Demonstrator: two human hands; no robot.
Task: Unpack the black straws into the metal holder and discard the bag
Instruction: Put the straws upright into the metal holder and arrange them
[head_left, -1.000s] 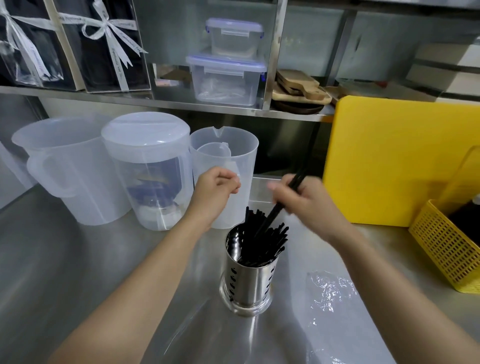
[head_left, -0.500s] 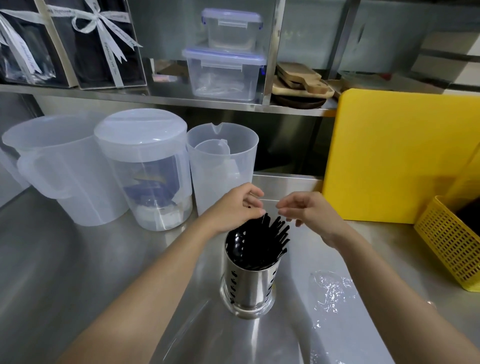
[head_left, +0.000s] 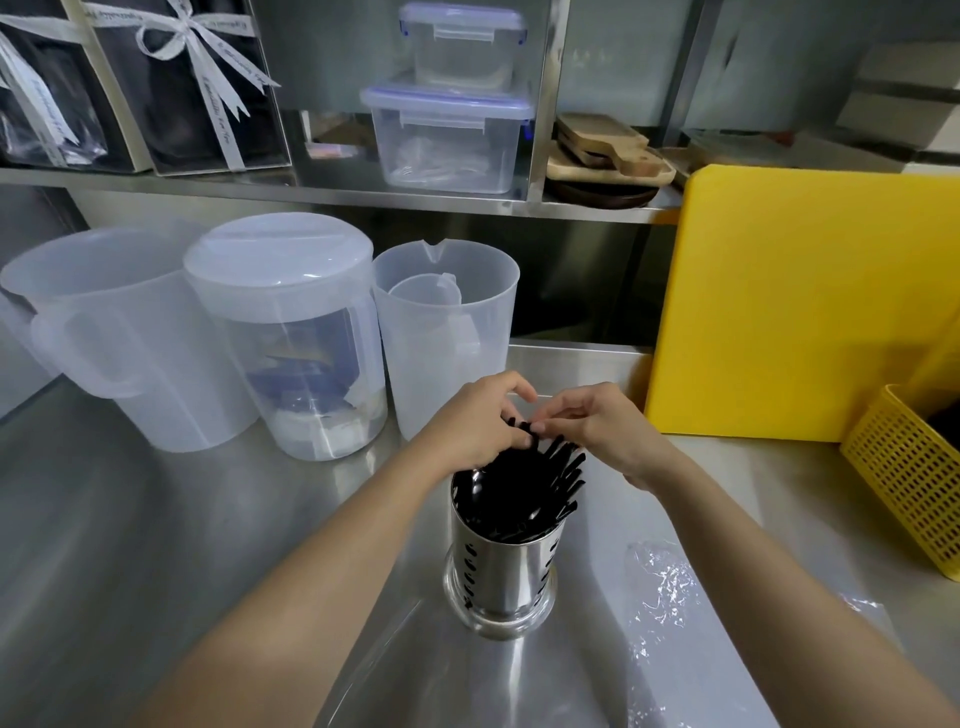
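A perforated metal holder (head_left: 500, 582) stands upright on the steel counter, filled with black straws (head_left: 535, 491) that lean to the right. My left hand (head_left: 475, 423) rests on the straw tops from the left, its fingers curled over them. My right hand (head_left: 602, 428) meets it from the right, pinching the tips of the straws between thumb and fingers. The clear plastic bag (head_left: 670, 587) lies flat and crumpled on the counter right of the holder, under my right forearm.
Three translucent plastic jugs (head_left: 280, 338) stand behind and left of the holder. A yellow cutting board (head_left: 800, 306) leans at the back right, with a yellow basket (head_left: 904, 473) beside it. A shelf above holds lidded containers (head_left: 452, 135) and wooden boards.
My right hand has put its straws into the holder. Both hands have come down and together onto the straw tops.
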